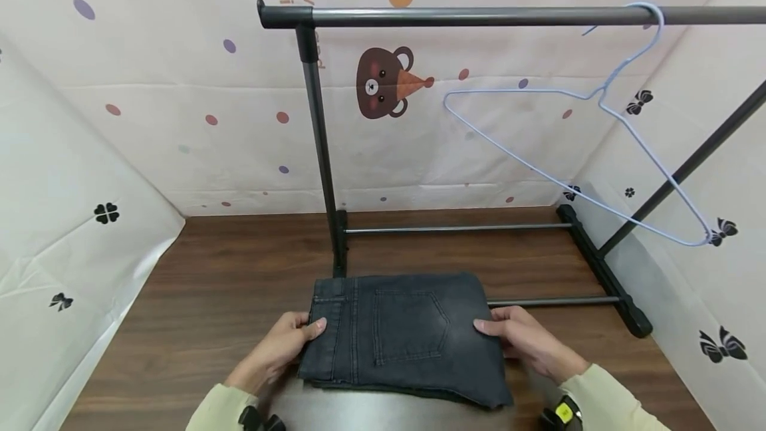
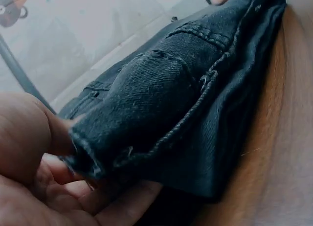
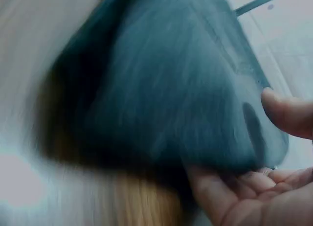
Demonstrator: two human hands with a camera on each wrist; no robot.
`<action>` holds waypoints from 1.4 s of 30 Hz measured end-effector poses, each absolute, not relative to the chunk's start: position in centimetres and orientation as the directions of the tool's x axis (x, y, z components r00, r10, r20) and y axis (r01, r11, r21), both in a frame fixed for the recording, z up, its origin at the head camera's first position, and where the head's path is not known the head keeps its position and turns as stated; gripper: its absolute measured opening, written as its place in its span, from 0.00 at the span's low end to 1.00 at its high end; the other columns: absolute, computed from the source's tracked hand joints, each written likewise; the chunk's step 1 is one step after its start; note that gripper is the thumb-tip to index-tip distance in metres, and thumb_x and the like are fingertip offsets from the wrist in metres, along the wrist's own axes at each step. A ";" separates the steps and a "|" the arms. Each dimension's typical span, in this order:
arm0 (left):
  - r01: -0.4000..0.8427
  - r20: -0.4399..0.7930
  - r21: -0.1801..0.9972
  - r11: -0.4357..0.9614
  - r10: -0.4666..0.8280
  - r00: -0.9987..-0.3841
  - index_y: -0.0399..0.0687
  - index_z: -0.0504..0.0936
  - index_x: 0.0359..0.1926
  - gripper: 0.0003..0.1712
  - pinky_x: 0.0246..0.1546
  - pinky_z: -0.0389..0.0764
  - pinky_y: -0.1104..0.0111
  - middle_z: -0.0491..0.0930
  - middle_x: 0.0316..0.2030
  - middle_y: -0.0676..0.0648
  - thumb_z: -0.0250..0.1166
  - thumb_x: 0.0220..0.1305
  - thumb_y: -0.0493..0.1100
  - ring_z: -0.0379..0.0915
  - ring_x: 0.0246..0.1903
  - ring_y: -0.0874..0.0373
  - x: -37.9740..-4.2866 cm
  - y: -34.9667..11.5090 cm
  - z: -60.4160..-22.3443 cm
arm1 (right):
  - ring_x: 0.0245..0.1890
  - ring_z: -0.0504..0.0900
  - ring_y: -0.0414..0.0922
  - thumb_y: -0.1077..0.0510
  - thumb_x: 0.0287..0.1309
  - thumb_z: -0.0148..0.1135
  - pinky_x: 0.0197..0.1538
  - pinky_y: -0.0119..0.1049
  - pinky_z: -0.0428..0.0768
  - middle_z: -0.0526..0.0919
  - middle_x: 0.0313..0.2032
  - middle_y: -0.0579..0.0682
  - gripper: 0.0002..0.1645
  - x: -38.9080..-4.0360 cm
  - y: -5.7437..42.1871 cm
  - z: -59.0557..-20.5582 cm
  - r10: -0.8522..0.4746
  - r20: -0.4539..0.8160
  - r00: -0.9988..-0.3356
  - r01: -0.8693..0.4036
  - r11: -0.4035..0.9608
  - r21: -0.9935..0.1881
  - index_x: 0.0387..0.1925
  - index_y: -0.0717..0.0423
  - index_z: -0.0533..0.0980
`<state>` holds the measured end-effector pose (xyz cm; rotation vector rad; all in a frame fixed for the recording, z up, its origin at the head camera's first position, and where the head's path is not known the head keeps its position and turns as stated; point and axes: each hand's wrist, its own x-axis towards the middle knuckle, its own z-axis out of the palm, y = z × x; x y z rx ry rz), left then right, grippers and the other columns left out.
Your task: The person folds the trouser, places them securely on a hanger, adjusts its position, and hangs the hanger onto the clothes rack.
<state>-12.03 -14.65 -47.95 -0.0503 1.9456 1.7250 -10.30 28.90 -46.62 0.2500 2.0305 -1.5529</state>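
A folded pair of dark jeans [image 1: 413, 338] is held between the two hands in the head view, its back pocket facing up. The left hand [image 1: 278, 348] pinches the waistband end, thumb on top and fingers underneath. In the left wrist view the jeans [image 2: 151, 94] show a stitched edge, with the left hand's fingers [image 2: 122, 201] under the cloth. At the other end the right hand [image 1: 532, 341] pinches the side edge, thumb on top. The right wrist view is blurred; there the jeans [image 3: 166, 89] lie between the thumb [image 3: 288, 113] and the fingers below.
A dark metal clothes rack [image 1: 455, 16] stands behind the jeans, its base [image 1: 604, 271] on the wooden surface [image 1: 239, 271]. From its top bar hangs a light blue hanger [image 1: 514, 92] at the right. Printed white sheets [image 1: 179, 138] enclose the back and sides.
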 end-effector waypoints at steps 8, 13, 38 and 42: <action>-0.212 -0.288 0.933 0.291 0.252 -0.924 0.26 0.83 0.48 0.16 0.29 0.85 0.68 0.88 0.25 0.45 0.61 0.77 0.40 0.84 0.24 0.60 -12.7 -13.0 -44.7 | 0.37 0.90 0.43 0.60 0.68 0.67 0.43 0.39 0.88 0.90 0.36 0.47 0.19 -10.6 28.8 -45.4 -0.187 -0.462 -0.867 0.429 0.194 -0.882 0.52 0.71 0.78; -0.212 -0.276 0.945 0.249 0.264 -0.924 0.27 0.83 0.49 0.16 0.29 0.85 0.68 0.89 0.26 0.45 0.61 0.77 0.41 0.85 0.25 0.61 -13.2 -11.8 -43.8 | 0.36 0.90 0.42 0.59 0.69 0.66 0.42 0.38 0.89 0.90 0.36 0.46 0.19 -11.2 30.4 -42.9 -0.188 -0.417 -0.889 0.375 0.222 -0.900 0.52 0.72 0.76; -0.234 -0.303 0.939 0.254 0.280 -0.911 0.32 0.85 0.46 0.15 0.33 0.82 0.69 0.87 0.27 0.47 0.57 0.80 0.41 0.81 0.28 0.62 -15.1 -3.6 -46.0 | 0.37 0.87 0.41 0.60 0.71 0.64 0.41 0.39 0.87 0.88 0.37 0.45 0.21 -12.5 37.3 -43.0 -0.002 -0.451 -0.893 0.417 0.375 -0.828 0.56 0.74 0.75; -0.244 -0.314 0.933 0.263 0.271 -0.910 0.33 0.85 0.45 0.15 0.31 0.81 0.70 0.85 0.25 0.49 0.57 0.80 0.40 0.80 0.26 0.63 -15.1 -3.3 -46.6 | 0.36 0.87 0.41 0.61 0.70 0.64 0.41 0.39 0.87 0.88 0.36 0.44 0.22 -12.6 37.3 -44.0 0.017 -0.448 -0.894 0.420 0.379 -0.824 0.57 0.76 0.74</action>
